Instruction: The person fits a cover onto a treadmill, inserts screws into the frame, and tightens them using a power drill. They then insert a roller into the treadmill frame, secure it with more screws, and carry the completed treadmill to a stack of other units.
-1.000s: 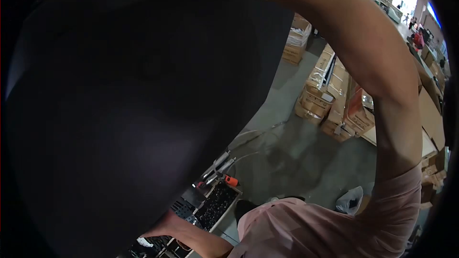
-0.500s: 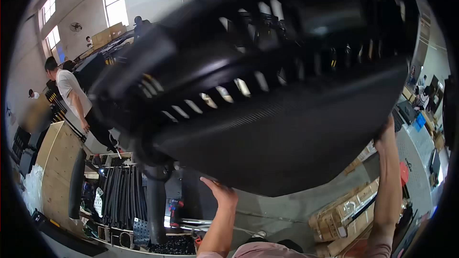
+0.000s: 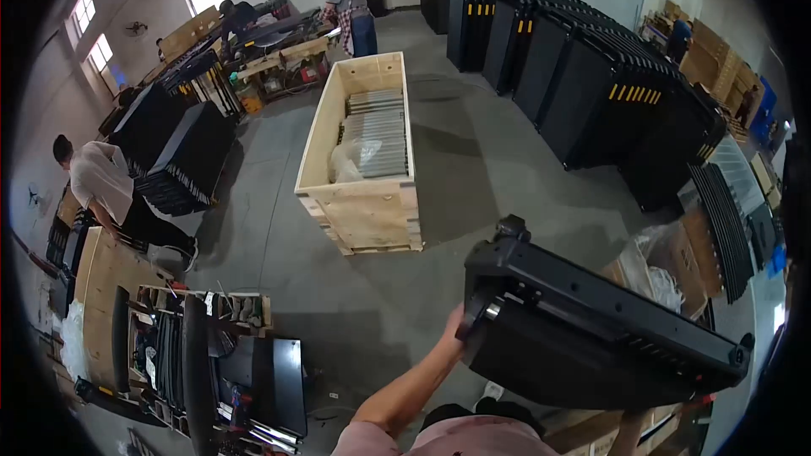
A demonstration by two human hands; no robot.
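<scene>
A large black flat unit point(image 3: 574, 346), with a thick frame edge and rounded knobs at its corners, is held tilted at the lower right in the head view. My left hand point(image 3: 457, 331) grips its left end; the fingers go out of sight behind it. At the lower edge, my right hand point(image 3: 634, 419) supports the unit from below, mostly covered by it. The unit hangs in the air in front of my body, above the floor and some cardboard.
An open wooden crate point(image 3: 359, 211) with stacked grey bars stands ahead. Rows of black panels point(image 3: 549, 76) line the right. A parts cart point(image 3: 169, 355) is at the lower left. One person point(image 3: 106, 181) bends at the left; another point(image 3: 351, 8) stands by the back bench.
The black unit has come down from high before my face to the lower right, turning as it moved. Both hands moved with it, and the crate and panel rows came into view.
</scene>
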